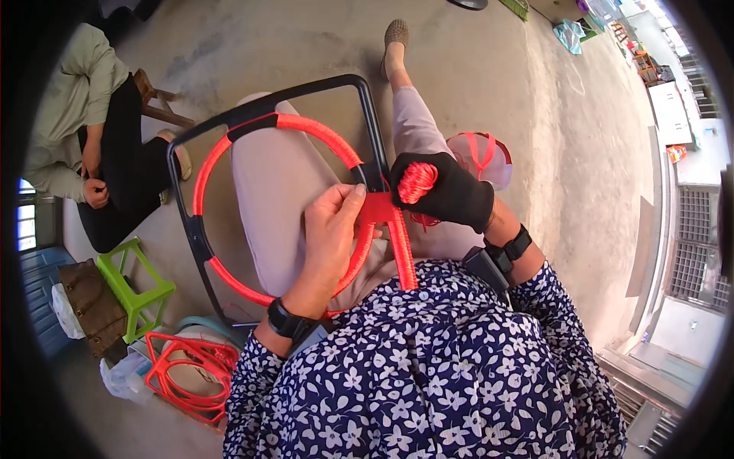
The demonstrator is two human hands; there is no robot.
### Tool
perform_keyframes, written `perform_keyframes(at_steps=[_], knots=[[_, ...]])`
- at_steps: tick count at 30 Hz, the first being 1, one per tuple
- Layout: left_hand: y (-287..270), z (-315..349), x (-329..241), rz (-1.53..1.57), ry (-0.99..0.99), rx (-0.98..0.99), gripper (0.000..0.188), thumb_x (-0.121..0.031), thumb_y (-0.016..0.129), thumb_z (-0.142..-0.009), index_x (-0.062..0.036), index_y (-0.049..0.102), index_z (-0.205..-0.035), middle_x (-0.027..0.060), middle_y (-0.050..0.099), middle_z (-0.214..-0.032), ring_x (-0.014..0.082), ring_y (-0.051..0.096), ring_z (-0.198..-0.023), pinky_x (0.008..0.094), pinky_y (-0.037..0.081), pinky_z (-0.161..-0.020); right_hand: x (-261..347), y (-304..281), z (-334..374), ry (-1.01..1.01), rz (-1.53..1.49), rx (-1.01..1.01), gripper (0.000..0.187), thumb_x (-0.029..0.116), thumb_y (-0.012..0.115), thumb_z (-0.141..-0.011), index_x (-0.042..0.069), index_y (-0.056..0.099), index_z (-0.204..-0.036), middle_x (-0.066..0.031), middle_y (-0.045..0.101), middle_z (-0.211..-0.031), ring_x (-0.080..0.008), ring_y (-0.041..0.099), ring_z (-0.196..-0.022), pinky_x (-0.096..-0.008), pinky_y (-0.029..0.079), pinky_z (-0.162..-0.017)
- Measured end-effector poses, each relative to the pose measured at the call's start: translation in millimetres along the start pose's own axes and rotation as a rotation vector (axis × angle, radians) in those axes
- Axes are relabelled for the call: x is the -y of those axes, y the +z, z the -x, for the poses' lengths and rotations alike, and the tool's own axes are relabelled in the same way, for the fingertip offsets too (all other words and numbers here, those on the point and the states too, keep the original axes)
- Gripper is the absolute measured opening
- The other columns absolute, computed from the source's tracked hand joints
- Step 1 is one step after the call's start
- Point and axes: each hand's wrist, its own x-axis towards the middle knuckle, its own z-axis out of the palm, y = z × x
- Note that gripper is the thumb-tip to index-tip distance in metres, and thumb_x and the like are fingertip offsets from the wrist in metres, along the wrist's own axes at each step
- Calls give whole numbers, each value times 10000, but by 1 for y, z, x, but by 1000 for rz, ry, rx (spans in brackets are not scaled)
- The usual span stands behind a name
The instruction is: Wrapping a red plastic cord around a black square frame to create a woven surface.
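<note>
Across my lap lies a black metal frame point(287, 90) with rounded corners and a ring inside it. Red cord wrapping point(319, 131) covers much of the ring, with black stretches between. My bare left hand point(330, 233) pinches the frame where ring and side bar meet, its thumb beside a flat red wrapped patch point(376, 207). From there a red-wrapped bar point(401, 249) runs toward my shirt. In a black glove, my right hand point(451, 191) closes around a wound bundle of red cord point(417, 182), right against the side bar. The left fingertips are partly hidden behind the frame.
At the left a person point(107, 130) sits by a wooden stool point(162, 103). Nearer stand a green plastic stool point(138, 289), a brown bag point(92, 306) and a stack of red-wrapped frames point(195, 375). A round red-and-pale object point(498, 167) sits beyond my right wrist.
</note>
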Motion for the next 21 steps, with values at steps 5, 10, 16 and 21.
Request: perform_keyframes(at_steps=[5, 10, 16, 21], knots=[[-2, 2, -5, -79, -44, 55, 187, -181, 594, -956, 1, 597, -914, 82, 671, -799, 142, 650, -609, 259, 549, -543, -11, 14, 20, 254, -480, -52, 195, 112, 703, -859, 18, 617, -1007, -21, 642, -859, -85, 587, -773, -261, 493, -723], [1, 3, -9, -84, -49, 54, 174, -178, 600, -951, -6, 590, -922, 91, 681, -822, 155, 662, -632, 268, 552, -568, -19, 30, 27, 334, -629, -272, 270, 243, 629, -931, 5, 610, -1059, -40, 649, -902, -130, 627, -815, -286, 512, -755], [10, -4, -8, 44, 0, 65, 242, -248, 513, -996, -20, 594, -1004, 80, 682, -871, 155, 672, -709, 275, 557, -599, -80, -19, 47, 351, -1201, -698, 419, 359, 616, -928, -20, 557, -1097, -174, 653, -981, -292, 655, -905, -422, 551, -789], [4, -8, -4, 54, 33, 103, 347, -304, 411, -1017, -17, 556, -1147, 104, 665, -991, 183, 653, -834, 331, 544, -700, -72, -58, 44, 191, -1361, -714, 255, 137, 622, -906, -19, 566, -1100, -140, 633, -1058, -265, 628, -1002, -374, 506, -875]])
